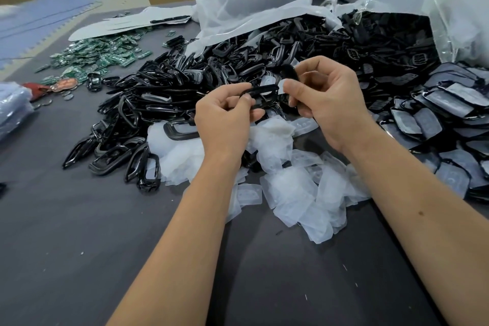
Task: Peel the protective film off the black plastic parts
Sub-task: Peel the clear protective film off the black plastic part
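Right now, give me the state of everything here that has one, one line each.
left hand: gripping the black part
black part: held in the air, film partly lifted
right hand: pinching the film tab
film tab: lifted at the part's end
peeled films: loose heap on the table
plastic bag: open, parts spilling out

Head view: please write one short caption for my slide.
Left hand holds a black plastic part while right hand pinches its protective film, above peeled films.
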The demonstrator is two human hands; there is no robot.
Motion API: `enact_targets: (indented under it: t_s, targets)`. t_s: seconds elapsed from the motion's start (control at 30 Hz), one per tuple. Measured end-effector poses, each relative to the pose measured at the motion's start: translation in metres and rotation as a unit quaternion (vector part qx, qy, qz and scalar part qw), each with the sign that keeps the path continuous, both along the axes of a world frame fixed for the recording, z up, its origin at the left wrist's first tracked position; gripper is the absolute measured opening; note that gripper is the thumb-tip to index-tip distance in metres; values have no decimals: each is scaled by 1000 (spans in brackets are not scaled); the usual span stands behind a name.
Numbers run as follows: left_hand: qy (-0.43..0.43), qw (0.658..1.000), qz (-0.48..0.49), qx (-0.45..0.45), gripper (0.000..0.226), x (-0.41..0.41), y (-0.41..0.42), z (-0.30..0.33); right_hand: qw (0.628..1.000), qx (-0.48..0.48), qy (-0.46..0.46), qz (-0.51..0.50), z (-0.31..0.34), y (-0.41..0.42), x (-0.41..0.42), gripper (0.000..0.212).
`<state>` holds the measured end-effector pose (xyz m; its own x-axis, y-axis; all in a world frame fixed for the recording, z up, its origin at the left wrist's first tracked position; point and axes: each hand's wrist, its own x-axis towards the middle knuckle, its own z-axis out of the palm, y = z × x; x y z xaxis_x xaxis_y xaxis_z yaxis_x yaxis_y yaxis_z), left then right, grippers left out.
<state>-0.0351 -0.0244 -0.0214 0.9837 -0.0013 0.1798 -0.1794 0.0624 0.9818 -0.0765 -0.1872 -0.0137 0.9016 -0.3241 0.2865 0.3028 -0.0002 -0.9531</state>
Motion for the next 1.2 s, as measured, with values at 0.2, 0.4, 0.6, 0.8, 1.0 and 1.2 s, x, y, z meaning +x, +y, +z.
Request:
enact_targets:
  t_s: [0.2,0.4,0.6,0.8,1.0,1.2]
  targets:
    - [22,999,-17,23,34,0,-1,-1,997,-72,-1,-16,-1,3,4,24]
    - [23,998,-35,50,43,-1,0,-2,982,-188,9,-13,-1,9,0,15]
    - [36,998,-37,40,42,-2,-1,-1,966,-252,-3,-64,-3,9,2,17]
    - [34,998,-43,38,42,1,-1,-2,966,-252,-7,-63,-5,10,3,12]
    - [27,997,-53,40,40,3,0,-3,963,-260,-9,-73,-7,15,4,6]
    - [12,997,-48,58,29,1,0,-2,957,-277,16,-79,-6,18,4,6]
